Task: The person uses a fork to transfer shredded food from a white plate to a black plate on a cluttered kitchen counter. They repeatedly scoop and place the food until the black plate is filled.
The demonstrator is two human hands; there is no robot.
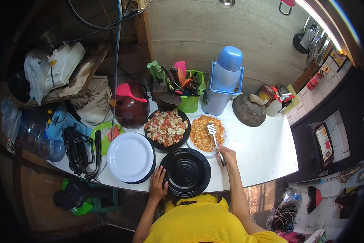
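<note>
My right hand (pixel 227 155) grips the handle of a slotted metal spatula (pixel 211 130), whose head rests over chopped orange and yellow food (pixel 200 133) on a white plate (pixel 226 142). My left hand (pixel 158 183) lies at the table edge, its fingers against the rim of an empty black plate (pixel 186 172) in front of me. Behind that, a black plate (pixel 188 138) is heaped with sliced sausage-like pieces and pale chunks (pixel 166 127). To the left, a white plate (pixel 131 157) sits on a dark one. A green board (pixel 104 145) holds small pink and white chopped bits.
A blue thermos jug (pixel 221 82), a green utensil basket (pixel 189 104), and a dark red rice cooker (pixel 132 106) with a pink rice paddle (pixel 129 92) line the back. A stone mortar (pixel 248 111) and spray bottle (pixel 276 106) stand right. A black strap bundle (pixel 77 152) lies left.
</note>
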